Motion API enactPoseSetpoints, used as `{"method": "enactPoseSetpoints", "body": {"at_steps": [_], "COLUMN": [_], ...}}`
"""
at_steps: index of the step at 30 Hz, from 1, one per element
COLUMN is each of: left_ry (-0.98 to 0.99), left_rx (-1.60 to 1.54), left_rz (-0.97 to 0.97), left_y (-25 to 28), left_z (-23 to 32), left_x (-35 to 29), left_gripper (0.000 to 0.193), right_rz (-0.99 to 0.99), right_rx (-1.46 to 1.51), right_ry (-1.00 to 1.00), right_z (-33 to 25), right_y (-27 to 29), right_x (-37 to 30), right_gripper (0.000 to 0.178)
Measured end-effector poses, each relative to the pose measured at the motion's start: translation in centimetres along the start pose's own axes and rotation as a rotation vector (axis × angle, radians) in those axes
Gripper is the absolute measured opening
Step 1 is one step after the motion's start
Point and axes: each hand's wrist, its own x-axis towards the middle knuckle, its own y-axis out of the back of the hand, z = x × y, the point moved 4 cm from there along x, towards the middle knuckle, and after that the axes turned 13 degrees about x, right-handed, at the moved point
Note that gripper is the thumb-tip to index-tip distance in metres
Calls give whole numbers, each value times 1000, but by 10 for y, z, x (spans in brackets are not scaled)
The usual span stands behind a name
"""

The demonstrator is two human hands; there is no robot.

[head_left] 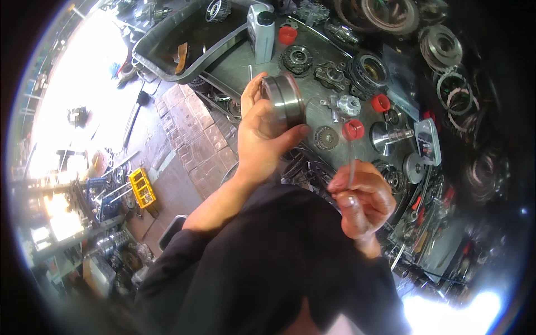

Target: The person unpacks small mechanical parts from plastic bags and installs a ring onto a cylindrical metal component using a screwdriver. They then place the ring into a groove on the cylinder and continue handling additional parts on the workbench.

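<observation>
My left hand grips a round, shiny metal drum from its left side, thumb along the lower edge and fingers curled behind. A groove runs round the drum's wall, and it is tilted above the metal workbench. Lower right, my right hand pinches a thin, pale strip that points up toward a red cup. The strip is blurred, so its kind cannot be made out. Hand and drum are apart on that side. A small toothed disc lies on the bench between both hands.
At the far left stands a grey basin of dark liquid. Beside it is a grey bottle. Gears, a bearing hub and a shafted cone crowd the right. A yellow organizer sits at the left.
</observation>
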Motion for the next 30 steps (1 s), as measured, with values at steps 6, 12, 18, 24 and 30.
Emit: {"method": "enactPoseSetpoints", "body": {"at_steps": [6,12,18,24,30], "left_ry": [-129,247,381,319,322], "left_rx": [162,-463,-663,-539,-550], "left_rz": [-127,-292,-357,-393,-387], "left_y": [16,10,-1,-5,-5], "left_z": [3,3,7,0,-4], "left_x": [-3,-11,-21,-19,-17], "left_gripper": [45,56,67,77,80], "right_rz": [256,352,417,422,417], "right_rx": [-102,242,360,317,466], "right_ry": [149,-193,-360,-390,-419], "right_z": [3,44,116,127,131], "right_y": [20,50,65,69,66], "right_x": [-11,6,7,2,1], "right_gripper": [24,20,20,19,19]}}
